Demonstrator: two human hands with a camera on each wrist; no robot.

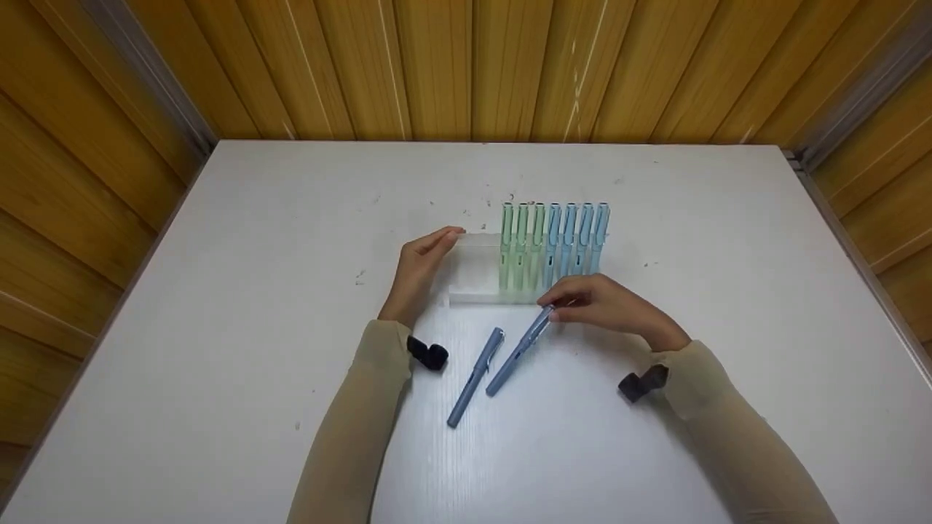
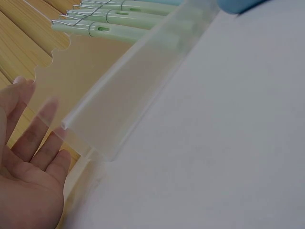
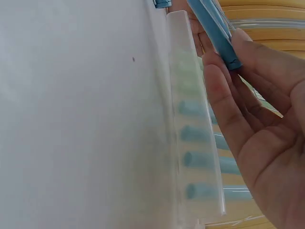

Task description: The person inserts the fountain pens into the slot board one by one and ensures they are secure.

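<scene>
A clear plastic pen stand (image 1: 473, 298) stands mid-table with pens upright in a row. Three green pens (image 1: 521, 255) fill its middle, and several light blue pens (image 1: 586, 225) stand to their right. My left hand (image 1: 421, 268) holds the stand by its upper left edge; in the left wrist view some fingers (image 2: 35, 133) show through the clear panel. With thumb and fingertips my right hand (image 1: 615, 309) pinches a grey-blue pen (image 1: 517, 355) by its cap end, in front of the stand. This pen slants down toward the left. A second grey-blue pen (image 1: 472, 386) lies on the table beside it.
The white table (image 1: 277, 233) reaches back to a wood-panelled wall (image 1: 437, 65), with similar panels at both sides. A small black wrist camera (image 1: 429, 355) sits at the left cuff and another camera (image 1: 641, 384) at the right cuff.
</scene>
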